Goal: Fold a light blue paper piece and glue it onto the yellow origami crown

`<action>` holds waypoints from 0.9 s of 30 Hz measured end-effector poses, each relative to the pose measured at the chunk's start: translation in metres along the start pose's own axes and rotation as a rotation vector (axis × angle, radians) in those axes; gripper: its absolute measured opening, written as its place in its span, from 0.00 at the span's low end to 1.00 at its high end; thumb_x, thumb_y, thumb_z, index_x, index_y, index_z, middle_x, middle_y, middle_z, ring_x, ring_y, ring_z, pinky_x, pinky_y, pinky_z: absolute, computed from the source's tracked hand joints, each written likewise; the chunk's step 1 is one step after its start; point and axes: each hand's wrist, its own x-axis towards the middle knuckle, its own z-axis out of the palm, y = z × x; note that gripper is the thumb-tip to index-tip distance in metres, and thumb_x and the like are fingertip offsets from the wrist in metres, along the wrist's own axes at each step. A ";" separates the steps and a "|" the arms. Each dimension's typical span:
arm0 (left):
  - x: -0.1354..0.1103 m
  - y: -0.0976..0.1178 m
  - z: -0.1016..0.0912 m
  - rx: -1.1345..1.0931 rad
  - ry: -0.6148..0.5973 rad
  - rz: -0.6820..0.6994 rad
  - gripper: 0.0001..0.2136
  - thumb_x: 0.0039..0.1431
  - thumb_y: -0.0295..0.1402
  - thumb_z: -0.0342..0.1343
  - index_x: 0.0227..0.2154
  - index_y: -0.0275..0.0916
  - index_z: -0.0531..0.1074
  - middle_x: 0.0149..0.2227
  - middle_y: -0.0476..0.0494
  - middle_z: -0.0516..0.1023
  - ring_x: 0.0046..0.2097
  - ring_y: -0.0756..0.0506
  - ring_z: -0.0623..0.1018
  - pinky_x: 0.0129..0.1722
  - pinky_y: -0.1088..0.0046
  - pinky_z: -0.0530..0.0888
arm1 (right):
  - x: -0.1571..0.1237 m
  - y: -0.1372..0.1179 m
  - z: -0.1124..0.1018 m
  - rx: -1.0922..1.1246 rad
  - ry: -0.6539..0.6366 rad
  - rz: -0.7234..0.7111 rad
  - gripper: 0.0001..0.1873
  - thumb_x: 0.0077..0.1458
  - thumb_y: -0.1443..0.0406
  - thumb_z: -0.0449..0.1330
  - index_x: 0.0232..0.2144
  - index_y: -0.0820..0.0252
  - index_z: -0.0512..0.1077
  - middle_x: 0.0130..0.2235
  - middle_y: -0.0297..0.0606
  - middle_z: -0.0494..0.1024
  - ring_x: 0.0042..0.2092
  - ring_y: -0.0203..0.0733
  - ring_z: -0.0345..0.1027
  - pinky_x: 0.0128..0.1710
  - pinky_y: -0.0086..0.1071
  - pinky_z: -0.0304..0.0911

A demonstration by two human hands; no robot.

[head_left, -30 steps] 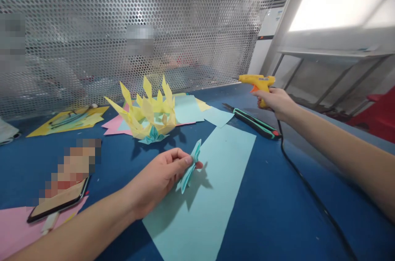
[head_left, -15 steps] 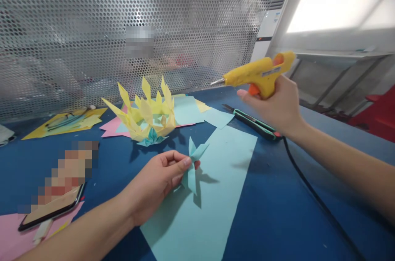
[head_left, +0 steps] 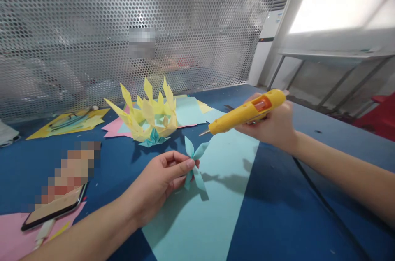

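Between the thumb and fingers of my left hand (head_left: pixel 168 176) is a light blue folded paper piece (head_left: pixel 200 152), its pointed petals spreading up and down. My right hand (head_left: pixel 271 127) grips a yellow glue gun (head_left: pixel 237 117) by the handle. The gun's metal nozzle points left and down, a little above the folded paper and apart from it. Beneath my left hand lies a light blue paper sheet (head_left: pixel 212 215). Behind it stands a yellow folded paper crown (head_left: pixel 154 119) with a blue paper flower (head_left: pixel 154 138) on its front.
A phone (head_left: pixel 55 207) with a white cable lies on pink paper at the left. Yellow paper (head_left: pixel 40 129) with dark-framed glasses-like wires sits farther back. A utility knife (head_left: pixel 228 108) is mostly hidden behind my right hand. A perforated metal screen (head_left: pixel 92 47) borders the blue table (head_left: pixel 277 195).
My right hand has brought the glue gun down and left, tilting the nozzle toward the folded paper. The folded paper has turned slightly in my left hand, its petals spreading more.
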 end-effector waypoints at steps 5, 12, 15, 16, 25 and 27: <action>0.001 -0.003 -0.003 -0.012 -0.033 -0.019 0.15 0.38 0.37 0.72 0.25 0.36 0.73 0.29 0.47 0.79 0.29 0.51 0.76 0.34 0.74 0.72 | 0.006 -0.010 -0.003 0.083 0.015 -0.067 0.18 0.58 0.52 0.56 0.27 0.60 0.65 0.22 0.27 0.68 0.19 0.28 0.60 0.19 0.24 0.58; 0.002 -0.001 -0.003 -0.059 -0.037 -0.009 0.12 0.46 0.35 0.69 0.24 0.37 0.71 0.33 0.45 0.81 0.30 0.52 0.77 0.35 0.78 0.73 | 0.008 -0.013 -0.004 0.118 0.008 -0.146 0.12 0.49 0.61 0.62 0.22 0.55 0.61 0.16 0.25 0.66 0.17 0.30 0.55 0.18 0.25 0.54; 0.003 -0.002 -0.003 -0.060 -0.029 0.000 0.10 0.50 0.33 0.67 0.25 0.36 0.71 0.34 0.44 0.82 0.32 0.53 0.78 0.36 0.80 0.73 | 0.007 -0.016 -0.003 0.111 0.013 -0.153 0.11 0.48 0.64 0.60 0.22 0.54 0.60 0.16 0.26 0.65 0.17 0.31 0.53 0.18 0.26 0.54; 0.003 -0.002 -0.003 -0.060 -0.030 0.002 0.10 0.49 0.34 0.67 0.25 0.36 0.71 0.33 0.44 0.82 0.33 0.52 0.78 0.36 0.79 0.73 | 0.007 -0.017 -0.002 0.111 0.013 -0.153 0.10 0.49 0.65 0.60 0.22 0.54 0.60 0.16 0.26 0.65 0.17 0.32 0.53 0.18 0.27 0.54; 0.003 -0.001 -0.001 -0.058 -0.018 -0.017 0.20 0.30 0.41 0.74 0.23 0.36 0.72 0.32 0.45 0.81 0.33 0.50 0.78 0.37 0.78 0.73 | 0.009 -0.025 -0.003 0.114 -0.035 -0.140 0.10 0.51 0.65 0.59 0.23 0.53 0.60 0.17 0.27 0.66 0.17 0.34 0.55 0.17 0.28 0.54; 0.003 -0.001 -0.001 -0.057 -0.017 -0.019 0.20 0.30 0.41 0.74 0.24 0.36 0.72 0.31 0.45 0.81 0.33 0.51 0.77 0.37 0.78 0.73 | 0.009 -0.025 -0.003 0.122 -0.053 -0.144 0.10 0.52 0.65 0.58 0.23 0.53 0.60 0.17 0.27 0.66 0.17 0.34 0.55 0.17 0.28 0.54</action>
